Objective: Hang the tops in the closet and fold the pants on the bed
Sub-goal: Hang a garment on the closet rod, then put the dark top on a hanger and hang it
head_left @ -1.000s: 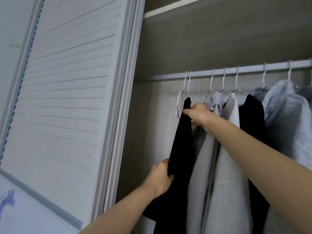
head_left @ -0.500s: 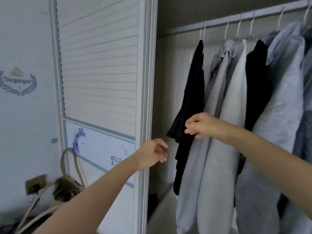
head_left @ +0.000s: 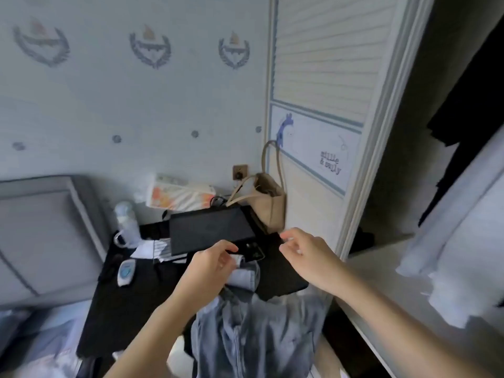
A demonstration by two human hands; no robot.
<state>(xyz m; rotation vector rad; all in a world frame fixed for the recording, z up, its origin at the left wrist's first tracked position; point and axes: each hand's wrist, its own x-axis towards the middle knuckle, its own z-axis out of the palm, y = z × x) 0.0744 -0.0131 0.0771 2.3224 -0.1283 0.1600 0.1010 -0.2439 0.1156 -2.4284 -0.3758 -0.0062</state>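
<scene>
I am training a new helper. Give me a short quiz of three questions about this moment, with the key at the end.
1. True or false: the right hand holds the beige tote bag.
2. Which garment does the left hand hold at the collar? A) black trousers B) the light-blue denim garment C) a grey hoodie
3. Fill in: in the picture, the water bottle stands to the ____ of the black flat case.

Key: 1 false, as the right hand holds nothing; 2 B; 3 left.
</scene>
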